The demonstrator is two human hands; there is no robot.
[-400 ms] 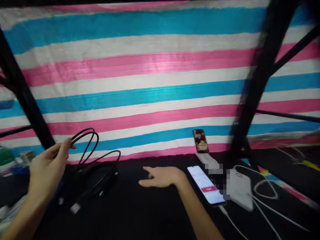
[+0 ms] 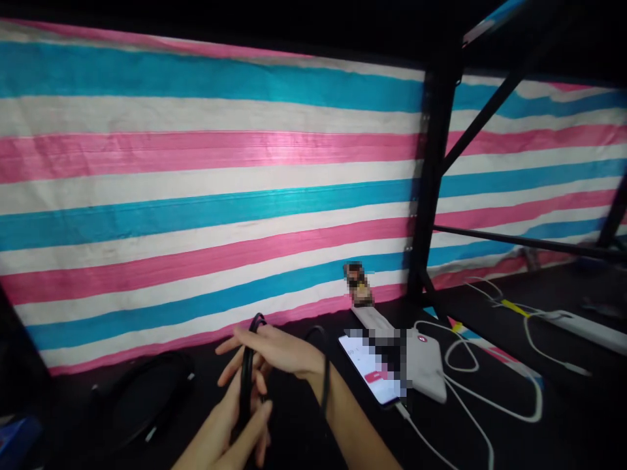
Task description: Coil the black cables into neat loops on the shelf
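Striped sheeting (image 2: pixel 196 156) behind black tabletop (image 2: pixel 294 440) | left hand (image 2: pixel 228 410), right hand (image 2: pixel 283 350): partly open, loosely holding black cable (image 2: pixel 245 385) | apparently keeping loops together

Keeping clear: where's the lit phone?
The lit phone lies right of centre in the head view, between the right forearm and the white power bank.
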